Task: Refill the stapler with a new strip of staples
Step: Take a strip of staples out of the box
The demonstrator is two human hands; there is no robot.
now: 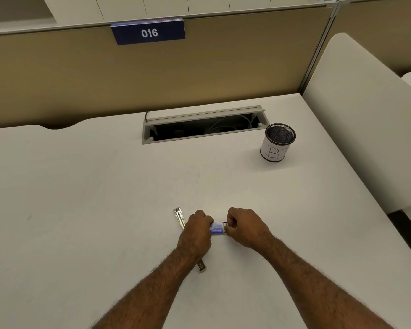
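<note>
Gripping a small blue staple box [217, 227] between left hand [197, 227] and right hand [243, 225], right fingertips pinching its pulled-out tray end. Lying opened flat on the white bench [81, 210], partly under the left wrist: the metal stapler [179, 216]. Farther right, a mesh pen cup [278, 142].

— What's on the white surface [105, 198]?
— A metal stapler [179, 217] lying open near the front, a mesh pen cup [277, 146] far right, and a cable hatch [204, 124] set in at the back.
</note>
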